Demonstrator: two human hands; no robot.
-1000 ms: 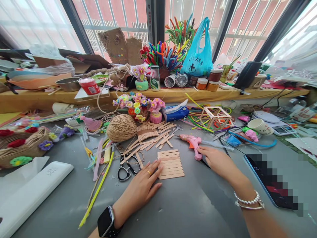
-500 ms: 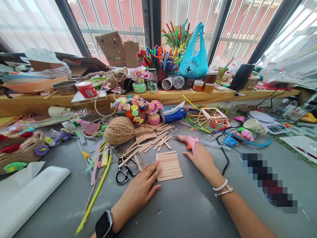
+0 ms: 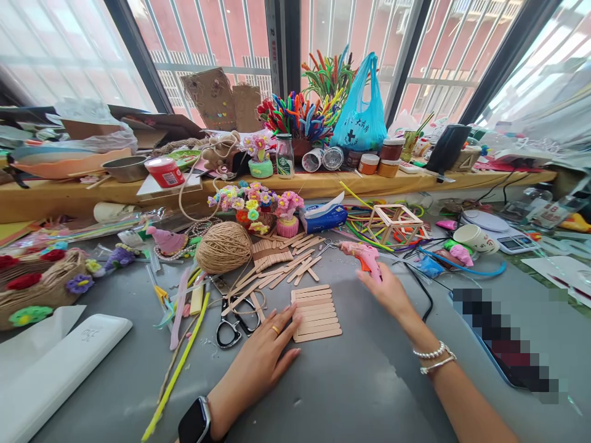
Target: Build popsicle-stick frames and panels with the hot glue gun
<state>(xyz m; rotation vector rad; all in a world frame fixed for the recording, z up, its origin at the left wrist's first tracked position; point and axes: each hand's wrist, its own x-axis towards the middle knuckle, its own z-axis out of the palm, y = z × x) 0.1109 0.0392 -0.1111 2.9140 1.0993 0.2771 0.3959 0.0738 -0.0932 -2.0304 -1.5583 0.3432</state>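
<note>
Several craft sticks lie side by side as a flat wooden panel [image 3: 318, 315] in the middle of the grey table. My left hand [image 3: 266, 349] rests at its left edge, fingers stretched out and touching the sticks. Further right, my right hand [image 3: 386, 293] is closed around the handle of a pink hot glue gun [image 3: 362, 252], whose nozzle points left. Loose craft sticks [image 3: 295, 263] are scattered behind the panel. Beside my left hand lie black-handled scissors [image 3: 228, 329], partly under sticks and twine.
A twine ball [image 3: 225, 247] stands behind the scissors. A stick frame [image 3: 396, 223], a tissue pack [image 3: 324, 215] and small scissors [image 3: 329, 243] are at the back. A phone [image 3: 503, 344] lies at right, near a black cable [image 3: 427, 298]; a white power bank [image 3: 76, 369] is at left.
My right hand has closed on the glue gun's handle and moved slightly right and away, shifting the gun with it. My left hand stays on the panel's edge.
</note>
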